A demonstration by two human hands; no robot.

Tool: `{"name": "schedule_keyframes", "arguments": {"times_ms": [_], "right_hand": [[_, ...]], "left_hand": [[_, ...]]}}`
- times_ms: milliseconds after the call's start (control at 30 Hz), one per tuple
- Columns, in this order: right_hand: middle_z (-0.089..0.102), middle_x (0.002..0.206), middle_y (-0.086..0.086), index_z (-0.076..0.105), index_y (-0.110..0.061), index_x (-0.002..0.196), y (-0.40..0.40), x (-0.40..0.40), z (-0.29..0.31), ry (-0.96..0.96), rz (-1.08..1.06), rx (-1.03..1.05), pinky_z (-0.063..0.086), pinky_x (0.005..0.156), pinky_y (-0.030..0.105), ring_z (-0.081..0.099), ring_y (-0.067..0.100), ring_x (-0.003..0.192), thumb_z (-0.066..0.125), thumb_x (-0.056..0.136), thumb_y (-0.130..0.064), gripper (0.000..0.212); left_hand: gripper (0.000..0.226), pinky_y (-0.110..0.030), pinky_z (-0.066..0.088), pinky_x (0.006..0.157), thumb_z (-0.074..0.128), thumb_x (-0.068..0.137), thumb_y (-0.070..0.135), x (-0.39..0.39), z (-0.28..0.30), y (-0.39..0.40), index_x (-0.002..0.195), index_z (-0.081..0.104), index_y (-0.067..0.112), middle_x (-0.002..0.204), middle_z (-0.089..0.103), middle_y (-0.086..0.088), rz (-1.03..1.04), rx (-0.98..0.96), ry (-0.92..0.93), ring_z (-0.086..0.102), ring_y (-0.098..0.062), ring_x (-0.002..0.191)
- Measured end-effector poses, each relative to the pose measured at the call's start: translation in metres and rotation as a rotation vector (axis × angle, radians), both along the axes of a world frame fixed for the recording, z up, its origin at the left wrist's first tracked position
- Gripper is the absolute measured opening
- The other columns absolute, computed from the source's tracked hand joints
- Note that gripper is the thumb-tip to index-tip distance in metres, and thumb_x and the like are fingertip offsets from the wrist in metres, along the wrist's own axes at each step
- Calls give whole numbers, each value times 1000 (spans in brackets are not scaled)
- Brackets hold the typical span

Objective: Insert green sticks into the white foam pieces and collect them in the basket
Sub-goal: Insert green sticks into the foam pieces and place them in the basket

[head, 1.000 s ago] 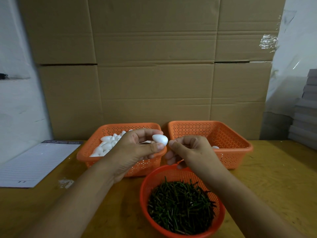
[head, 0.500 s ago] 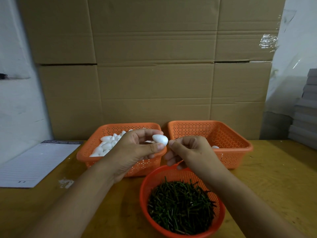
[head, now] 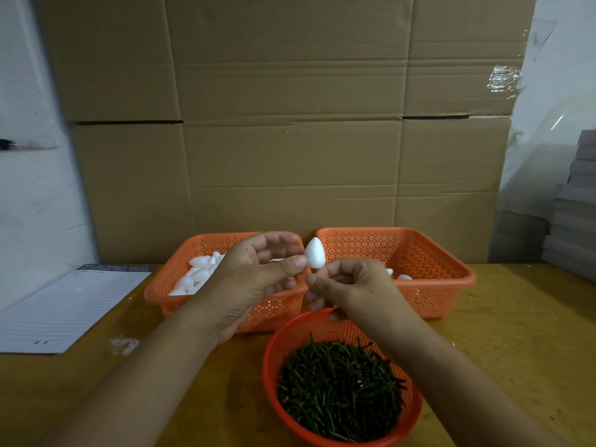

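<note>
Three orange plastic baskets sit on the yellow-brown wooden worktop, with a wall of stacked brown cardboard boxes rising behind them. Taking the round orange mesh basket full of short dark green sticks as the landmark: the rectangular orange perforated basket holding plain white foam pieces stands behind it to the left, and the second rectangular orange perforated basket, with a few white pieces low inside, stands behind it to the right. A lined white paper pad lies far to the left of the round basket, and a small torn scrap lies between the two. Grey stacked sheets rise far to the right.

Above the round basket's far rim, both hands meet. The left hand has its fingers loosely curled, thumb tip touching the side of one egg-shaped white foam piece, which stands pointed end up. The right hand is curled just below it, thumb and forefinger pinching a green stick that shows only as a short stub under the foam.
</note>
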State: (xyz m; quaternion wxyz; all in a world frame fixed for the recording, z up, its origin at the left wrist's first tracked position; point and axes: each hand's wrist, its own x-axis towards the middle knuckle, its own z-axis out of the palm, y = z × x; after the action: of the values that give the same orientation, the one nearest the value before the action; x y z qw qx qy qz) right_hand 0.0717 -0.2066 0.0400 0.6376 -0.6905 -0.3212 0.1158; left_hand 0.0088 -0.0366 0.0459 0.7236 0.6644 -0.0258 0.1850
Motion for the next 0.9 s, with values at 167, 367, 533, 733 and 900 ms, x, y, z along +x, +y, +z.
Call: {"name": "schedule_keyframes", "arguments": {"times_ms": [167, 367, 533, 733, 900], "right_hand": [[75, 72, 7, 71, 0, 86, 0, 1, -2, -33, -17, -25, 51, 52, 20, 67, 11, 62, 71, 90, -16, 17], [75, 71, 6, 72, 0, 85, 1, 1, -2, -69, -21, -41, 52, 53, 20, 68, 12, 62, 72, 90, -15, 15], [75, 74, 10, 73, -3, 83, -1, 0, 0, -71, -3, -22, 51, 54, 21, 69, 15, 65, 70, 91, -14, 14], [76, 76, 9, 74, -3, 86, -2, -1, 1, -61, 9, -18, 52, 55, 21, 71, 16, 68, 67, 93, -14, 14], [76, 76, 6, 74, -8, 84, -2, 0, 1, -78, 13, -20, 53, 55, 21, 72, 16, 69, 67, 93, -15, 13]], "left_hand": [[54, -31, 58, 77, 83, 64, 29, 0, -2, -6, 113, 67, 12, 104, 75, -7, 33, 93, 20, 72, -20, 90], [47, -35, 56, 82, 83, 65, 34, -1, -2, -7, 107, 71, 15, 101, 76, -8, 30, 152, 24, 72, -18, 87], [47, -29, 57, 79, 81, 70, 31, -1, -1, -6, 112, 70, 12, 106, 75, -13, -2, 145, 32, 71, -18, 90], [52, -28, 57, 79, 79, 69, 29, -1, -1, -6, 116, 68, 10, 109, 75, -12, -17, 85, 41, 71, -15, 91], [53, -27, 58, 78, 79, 70, 30, -1, -1, -5, 118, 67, 10, 109, 75, -10, -29, 80, 44, 71, -15, 93]]}}
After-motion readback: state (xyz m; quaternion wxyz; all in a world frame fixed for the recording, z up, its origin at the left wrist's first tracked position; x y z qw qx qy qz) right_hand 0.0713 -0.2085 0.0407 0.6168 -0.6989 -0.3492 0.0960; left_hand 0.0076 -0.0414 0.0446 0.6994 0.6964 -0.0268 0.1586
